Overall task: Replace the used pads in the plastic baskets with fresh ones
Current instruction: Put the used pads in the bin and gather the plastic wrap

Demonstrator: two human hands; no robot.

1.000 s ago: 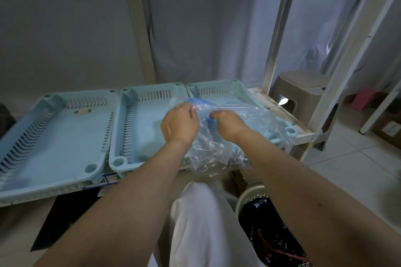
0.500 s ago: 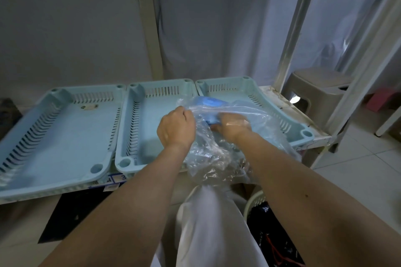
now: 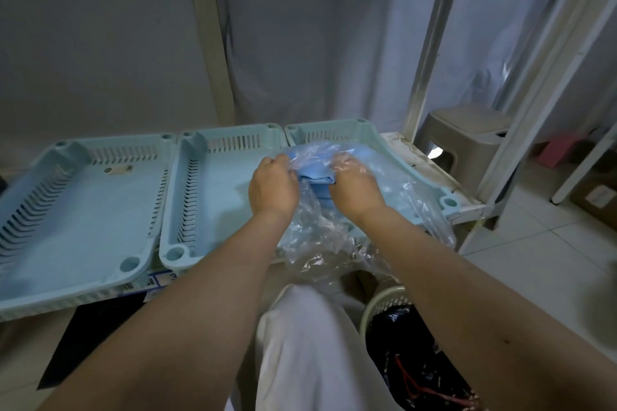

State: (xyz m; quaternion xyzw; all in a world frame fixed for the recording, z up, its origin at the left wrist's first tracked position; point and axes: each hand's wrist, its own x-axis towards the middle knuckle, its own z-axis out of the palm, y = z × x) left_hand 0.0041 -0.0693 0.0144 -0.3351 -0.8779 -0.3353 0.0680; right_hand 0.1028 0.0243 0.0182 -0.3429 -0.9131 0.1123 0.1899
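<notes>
Three pale blue plastic baskets stand side by side on a low shelf: the left basket (image 3: 50, 210), the middle basket (image 3: 213, 197) and the right basket (image 3: 430, 183). Over the seam between the middle and right baskets I hold a clear plastic bag (image 3: 320, 237) with folded blue pads (image 3: 315, 175) inside. My left hand (image 3: 272, 187) grips the bag's edge at the left of the pads. My right hand (image 3: 355, 188) is partly inside the bag, fingers curled on the pads. The bag's loose end hangs over the shelf's front edge.
A white-rimmed waste bin with a black liner (image 3: 414, 360) stands on the floor at the lower right, beside my white-clad leg (image 3: 307, 354). A grey plastic stool (image 3: 467, 140) sits behind the white shelf frame (image 3: 430, 53) at the right. Grey curtain hangs behind the baskets.
Both hands have moved slightly farther over the baskets with the bag. More of the blue pads shows between my hands, and my right hand sits deeper in the bag.
</notes>
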